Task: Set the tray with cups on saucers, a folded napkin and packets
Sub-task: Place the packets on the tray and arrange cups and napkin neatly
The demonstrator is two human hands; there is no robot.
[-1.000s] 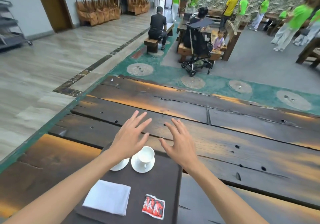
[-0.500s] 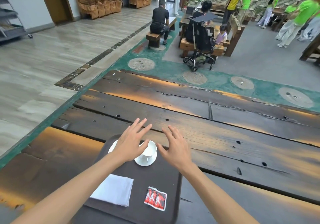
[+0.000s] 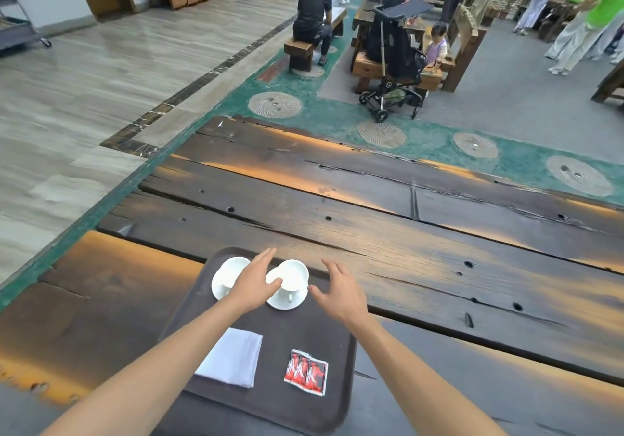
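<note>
The left hand (image 3: 251, 285) hovers with fingers spread apart, holding nothing, over the far end of the dark tray (image 3: 341, 398); its thumb tip lies at the rim of the right cup (image 3: 293, 275), which stands on its saucer (image 3: 286, 302), and the left cup (image 3: 227, 275) shows just beyond the knuckles; the right hand (image 3: 341, 295) is open too, fingers splayed, empty, just right of that saucer; nearer the wrists lie the folded napkin (image 3: 233, 356) and red packets (image 3: 305, 371), well apart from all fingertips.
</note>
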